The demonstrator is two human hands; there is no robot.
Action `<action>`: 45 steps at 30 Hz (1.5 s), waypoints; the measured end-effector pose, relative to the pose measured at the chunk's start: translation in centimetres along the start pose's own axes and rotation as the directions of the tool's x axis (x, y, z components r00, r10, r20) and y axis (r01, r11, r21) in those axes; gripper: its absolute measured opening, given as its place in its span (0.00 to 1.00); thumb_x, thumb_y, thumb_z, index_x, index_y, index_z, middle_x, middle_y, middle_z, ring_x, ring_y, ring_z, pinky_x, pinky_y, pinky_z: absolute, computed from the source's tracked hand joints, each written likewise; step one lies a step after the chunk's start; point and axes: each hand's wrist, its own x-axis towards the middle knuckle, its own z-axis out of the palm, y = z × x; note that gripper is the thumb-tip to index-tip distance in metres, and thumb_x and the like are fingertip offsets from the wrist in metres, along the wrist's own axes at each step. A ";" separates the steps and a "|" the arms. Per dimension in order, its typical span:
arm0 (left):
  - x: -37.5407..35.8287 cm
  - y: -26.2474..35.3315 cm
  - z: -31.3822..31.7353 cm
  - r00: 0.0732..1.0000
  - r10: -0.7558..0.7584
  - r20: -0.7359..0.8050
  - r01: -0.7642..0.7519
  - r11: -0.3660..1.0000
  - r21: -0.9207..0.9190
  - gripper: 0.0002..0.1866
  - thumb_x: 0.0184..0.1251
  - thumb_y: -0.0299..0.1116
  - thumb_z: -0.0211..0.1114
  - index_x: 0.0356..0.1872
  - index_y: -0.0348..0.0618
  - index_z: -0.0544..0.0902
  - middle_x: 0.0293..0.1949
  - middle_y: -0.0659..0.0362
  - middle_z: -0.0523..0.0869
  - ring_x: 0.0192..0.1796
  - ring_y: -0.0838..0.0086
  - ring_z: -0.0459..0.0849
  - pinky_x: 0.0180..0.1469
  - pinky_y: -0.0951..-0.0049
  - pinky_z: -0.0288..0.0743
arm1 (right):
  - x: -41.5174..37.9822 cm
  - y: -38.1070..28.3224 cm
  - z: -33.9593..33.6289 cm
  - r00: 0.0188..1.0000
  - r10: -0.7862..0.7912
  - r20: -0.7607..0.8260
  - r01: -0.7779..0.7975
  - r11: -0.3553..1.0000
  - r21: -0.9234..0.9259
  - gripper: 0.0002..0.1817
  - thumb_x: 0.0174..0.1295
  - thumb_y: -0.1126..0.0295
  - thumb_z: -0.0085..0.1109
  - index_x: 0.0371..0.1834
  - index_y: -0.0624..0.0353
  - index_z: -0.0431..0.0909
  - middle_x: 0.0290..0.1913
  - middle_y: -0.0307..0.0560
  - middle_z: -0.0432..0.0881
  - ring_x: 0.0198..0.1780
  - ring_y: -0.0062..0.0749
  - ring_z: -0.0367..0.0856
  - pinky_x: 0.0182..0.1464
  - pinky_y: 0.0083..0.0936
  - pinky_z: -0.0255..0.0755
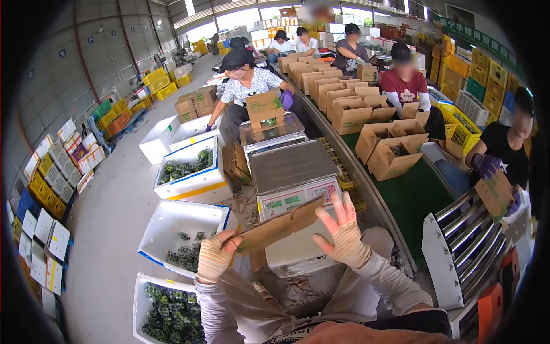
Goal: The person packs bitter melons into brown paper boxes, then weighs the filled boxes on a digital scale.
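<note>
Cardboard sheet (275, 229) | scale (292, 166) | conveyor belt (409, 198) | warehouse, concrete floor (114, 223)

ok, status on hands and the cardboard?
Left hand gripping flat cardboard piece at its end. Right hand open, fingers spread against it. Scale right behind, clear.

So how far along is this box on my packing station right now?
Done: many open cartons already sit on the green conveyor. In hand: left hand and right hand hold a flat cardboard box, not yet formed. Left: the scale is bare; dark produce remains in foam bins.
</note>
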 end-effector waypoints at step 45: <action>9.2 -5.8 10.7 0.824 0.285 -0.489 -0.077 0.912 0.403 0.15 0.57 0.38 0.71 0.41 0.43 0.81 0.43 0.47 0.79 0.46 0.51 0.78 0.45 0.56 0.74 | 2.8 3.4 11.2 0.998 -0.012 -0.063 0.016 0.998 0.059 0.34 0.49 0.60 0.73 0.61 0.54 0.72 0.71 0.60 0.59 0.67 0.55 0.64 0.68 0.51 0.58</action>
